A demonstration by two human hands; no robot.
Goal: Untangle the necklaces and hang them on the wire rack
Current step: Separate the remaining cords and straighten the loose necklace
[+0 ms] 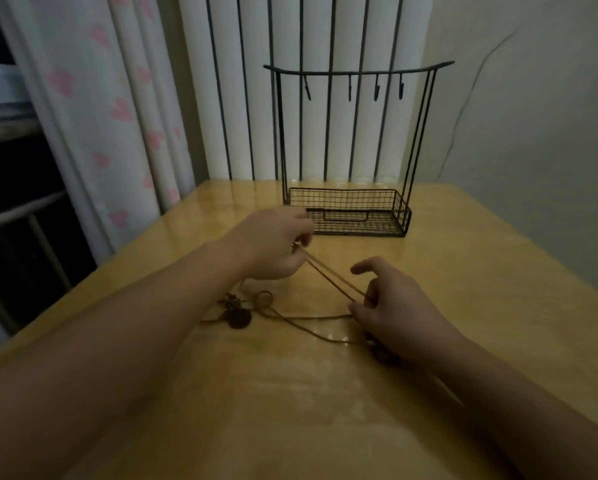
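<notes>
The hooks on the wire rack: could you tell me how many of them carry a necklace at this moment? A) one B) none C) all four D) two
B: all four hooks under the top bar of the wire rack hang bare, while the brown cord is stretched between the left hand and the right hand above the table.

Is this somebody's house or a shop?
Probably a room in a home: heart-print curtains beside a window, a wooden table against the wall, and a small wire rack for jewellery.
</notes>
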